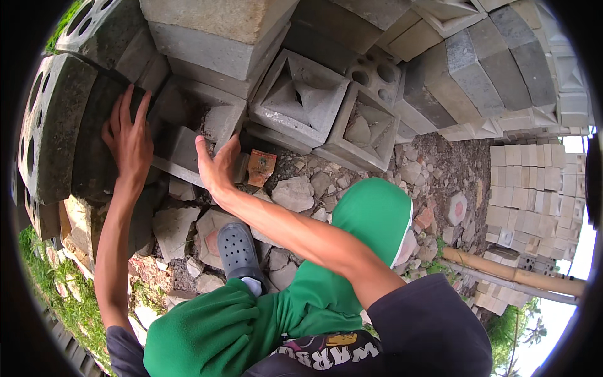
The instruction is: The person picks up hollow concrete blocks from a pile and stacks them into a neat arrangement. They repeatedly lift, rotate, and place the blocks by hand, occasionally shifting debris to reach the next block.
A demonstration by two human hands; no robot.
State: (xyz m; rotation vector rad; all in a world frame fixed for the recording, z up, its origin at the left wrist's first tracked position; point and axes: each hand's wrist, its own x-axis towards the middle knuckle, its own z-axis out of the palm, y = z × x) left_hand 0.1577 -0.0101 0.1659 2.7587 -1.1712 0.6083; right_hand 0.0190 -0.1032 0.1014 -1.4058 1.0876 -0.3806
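Crouching over a rubble-strewn ground (389, 157), the person has both hands on a grey concrete vent block (188, 135) that leans at the foot of a stack of similar blocks (301, 94). The left hand (129, 135) lies flat and spread against the block's upper left edge where it meets a dark, weathered slab (63, 125), fingers extended, pressing rather than gripping. The right hand (217, 166) is hooked over the block's lower right rim, thumb raised and the fingers curled behind the edge, so it appears to have a partial hold on the rim; how far the fingers wrap cannot be seen. The block itself sits tilted, its hollow face turned toward the person, wedged between the slab and a neighbouring pyramid-faced block (295, 100). To shift it well, it seems wise to get the left hand's fingers round an edge too, instead of only a flat palm, and to draw the block out evenly so it does not scrape or chip its thin walls. A foot in a grey clog (237, 248) stands just below on broken stone, near enough that a slipping block could land on it, so a firm two-handed grip and steady footing matter most.
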